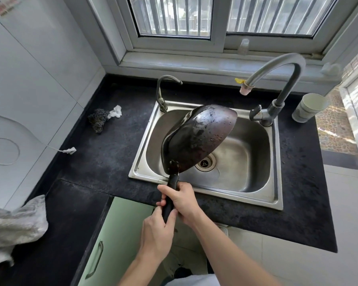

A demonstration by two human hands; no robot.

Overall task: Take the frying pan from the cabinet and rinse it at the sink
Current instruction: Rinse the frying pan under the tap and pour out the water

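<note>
Gripping, left hand (155, 230): curled tight round the tail end of the handle (173, 180), the farther of the two from the bowl.
Gripping, right hand (183, 200): wrapped round the same handle just ahead of the left, nearer the bowl.
Frying pan (201, 137): held in the air over the sink (276, 162), tipped steeply on edge, clear of the basin floor.
Long axis: from the two hands upward and to the right, far rim aimed toward the tall faucet.
Faucet spout (245, 89): above and just right of that far rim, apart from it; no stream visible.
Faucet lever (255, 113): just right of the pan; probably easiest reached by freeing the right hand, with the left alone carrying the pan.
</note>
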